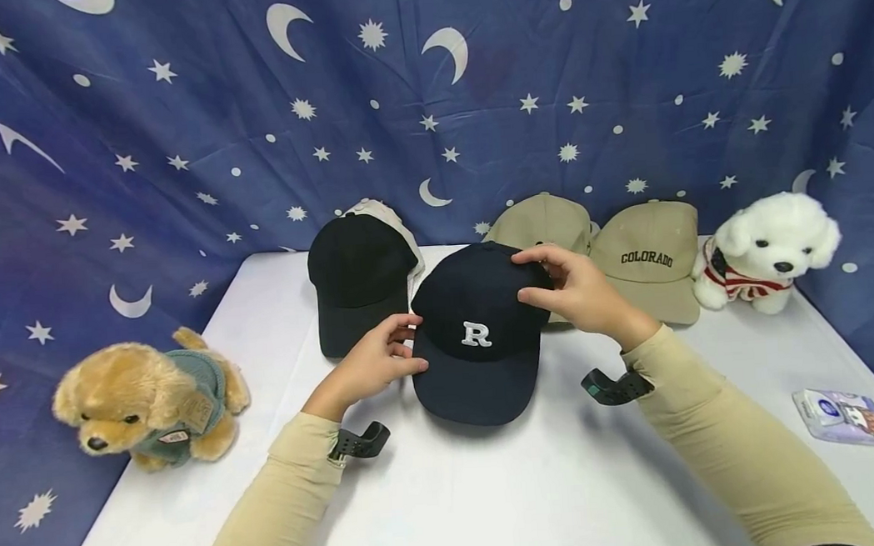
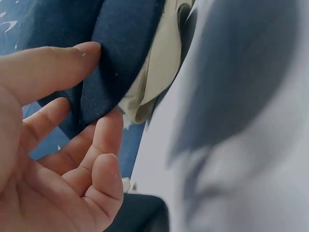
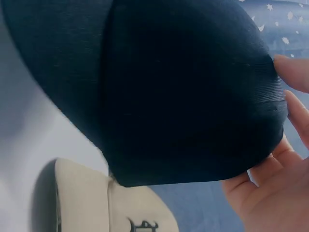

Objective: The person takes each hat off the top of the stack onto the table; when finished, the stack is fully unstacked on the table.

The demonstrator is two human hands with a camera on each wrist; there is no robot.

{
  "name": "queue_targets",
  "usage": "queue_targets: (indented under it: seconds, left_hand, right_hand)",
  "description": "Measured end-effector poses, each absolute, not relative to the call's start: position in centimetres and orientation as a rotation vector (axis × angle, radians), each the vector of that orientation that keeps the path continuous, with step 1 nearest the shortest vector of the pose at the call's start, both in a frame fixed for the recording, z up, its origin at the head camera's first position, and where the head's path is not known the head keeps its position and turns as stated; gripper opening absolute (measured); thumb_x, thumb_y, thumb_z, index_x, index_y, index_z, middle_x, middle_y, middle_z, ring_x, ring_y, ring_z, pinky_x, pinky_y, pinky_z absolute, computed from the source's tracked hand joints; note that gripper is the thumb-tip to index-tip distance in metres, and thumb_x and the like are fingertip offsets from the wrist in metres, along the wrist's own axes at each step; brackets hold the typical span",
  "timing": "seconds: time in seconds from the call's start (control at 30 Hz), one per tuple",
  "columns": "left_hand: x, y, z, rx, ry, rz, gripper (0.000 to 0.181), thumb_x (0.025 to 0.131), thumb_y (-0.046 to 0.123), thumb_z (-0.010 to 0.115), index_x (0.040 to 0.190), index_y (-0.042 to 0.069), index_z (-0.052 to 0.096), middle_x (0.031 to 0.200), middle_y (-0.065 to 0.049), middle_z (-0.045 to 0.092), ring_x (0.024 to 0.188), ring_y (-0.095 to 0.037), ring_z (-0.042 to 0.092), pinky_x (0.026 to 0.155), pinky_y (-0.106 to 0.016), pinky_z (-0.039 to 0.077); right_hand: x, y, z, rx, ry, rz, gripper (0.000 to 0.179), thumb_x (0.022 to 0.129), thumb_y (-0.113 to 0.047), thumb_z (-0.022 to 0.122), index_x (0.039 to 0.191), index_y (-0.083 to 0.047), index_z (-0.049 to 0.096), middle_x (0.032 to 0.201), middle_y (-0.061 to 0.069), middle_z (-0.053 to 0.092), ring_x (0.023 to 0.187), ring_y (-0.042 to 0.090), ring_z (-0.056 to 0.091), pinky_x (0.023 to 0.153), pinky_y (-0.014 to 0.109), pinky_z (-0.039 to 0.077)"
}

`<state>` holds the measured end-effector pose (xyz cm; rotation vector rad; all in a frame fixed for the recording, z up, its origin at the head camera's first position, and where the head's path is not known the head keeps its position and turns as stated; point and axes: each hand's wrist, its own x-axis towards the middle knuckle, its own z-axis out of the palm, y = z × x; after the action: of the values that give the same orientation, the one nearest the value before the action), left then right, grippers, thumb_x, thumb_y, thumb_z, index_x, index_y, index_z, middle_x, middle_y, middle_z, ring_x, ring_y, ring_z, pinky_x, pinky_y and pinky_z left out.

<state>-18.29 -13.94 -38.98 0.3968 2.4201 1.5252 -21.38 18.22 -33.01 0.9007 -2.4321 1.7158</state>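
Observation:
A navy baseball cap (image 1: 453, 289) with a white letter R is held between both hands, its brim toward me. My left hand (image 1: 371, 360) pinches the cap's edge beside the brim; the left wrist view shows thumb above and fingers below the navy cloth (image 2: 128, 53). At the crown's right side, my right hand (image 1: 577, 294) holds the cap by thumb and fingers. In the right wrist view the dark crown (image 3: 193, 96) hides part of those fingers. Behind the navy cap stand a black cap (image 1: 361, 261) on the left and a beige cap (image 1: 546, 216) on the right.
A white cap (image 1: 390, 216) shows behind the black one. Farther right are a beige COLORADO cap (image 1: 645, 231) and a white toy dog (image 1: 787, 231). A tan toy dog (image 1: 129, 392) sits at left; a small purple packet (image 1: 844, 417) lies at right. Starry blue cloth (image 1: 365, 85) hangs behind.

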Motion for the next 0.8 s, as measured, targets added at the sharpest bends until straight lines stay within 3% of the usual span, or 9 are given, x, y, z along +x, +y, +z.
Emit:
queue_targets:
  seconds: [0.17,0.43,0.8]
  left_hand:
    - [-18.3,-12.4,-39.4,0.391,2.386,1.526,0.061,0.085,0.009,0.078,0.14,0.01,0.051,0.135,-0.017,0.052,0.092,-0.02,0.06,0.065,-0.029,0.047]
    - [-18.3,-10.7,-40.1,0.429,2.426,1.479,0.054,0.085,0.005,0.077,0.135,0.009,0.056,0.123,-0.016,0.06,0.085,-0.016,0.063,0.071,-0.029,0.05]
    - [-18.3,-9.6,-40.3,0.448,2.308,1.505,0.058,0.085,0.006,0.077,0.139,0.005,0.054,0.121,-0.016,0.061,0.089,-0.016,0.061,0.065,-0.027,0.049]
  right_hand:
    - [-21.0,19.6,-33.3,0.884,-2.436,1.691,0.04,0.089,0.006,0.069,0.128,0.008,0.059,0.115,0.021,0.06,0.087,0.013,0.063,0.075,0.022,0.053]
    - [-21.0,20.6,-33.7,0.858,-2.425,1.685,0.034,0.088,0.009,0.069,0.121,0.01,0.062,0.118,0.021,0.061,0.093,0.006,0.066,0.072,0.021,0.054]
    - [-20.8,21.4,-32.9,0.914,-2.338,1.718,0.033,0.084,0.016,0.069,0.116,0.015,0.064,0.123,0.021,0.056,0.097,0.007,0.065,0.078,0.018,0.053]
